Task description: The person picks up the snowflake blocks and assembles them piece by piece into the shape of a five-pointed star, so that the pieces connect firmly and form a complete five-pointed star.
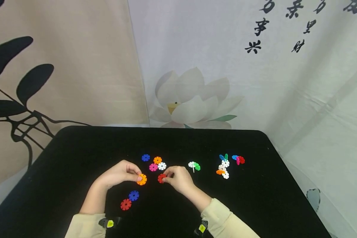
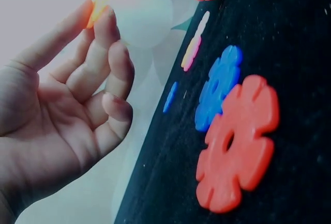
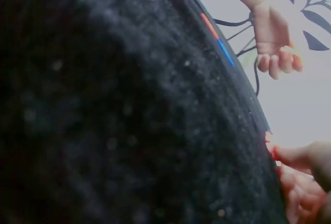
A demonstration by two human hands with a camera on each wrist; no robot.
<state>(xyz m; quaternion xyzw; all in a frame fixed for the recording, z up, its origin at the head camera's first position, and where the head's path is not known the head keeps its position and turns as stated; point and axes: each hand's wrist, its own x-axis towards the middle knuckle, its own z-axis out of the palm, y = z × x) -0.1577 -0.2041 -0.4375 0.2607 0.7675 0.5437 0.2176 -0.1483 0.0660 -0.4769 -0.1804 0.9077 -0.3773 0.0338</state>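
Observation:
My left hand pinches an orange notched snowflake disc between thumb and fingertip, held above the black table in the left wrist view. To its right, my right hand pinches a red snowflake disc at or close to the tabletop; whether the disc touches the table I cannot tell. Nearer me lie a blue disc and a larger-looking red disc, edge to edge. Beyond the hands are a blue disc, an orange disc, a pink disc and a white disc.
On the right of the black table lie joined discs: a white-and-green piece, a longer mostly white piece and a blue, pink and red piece. A printed curtain hangs behind the table's far edge.

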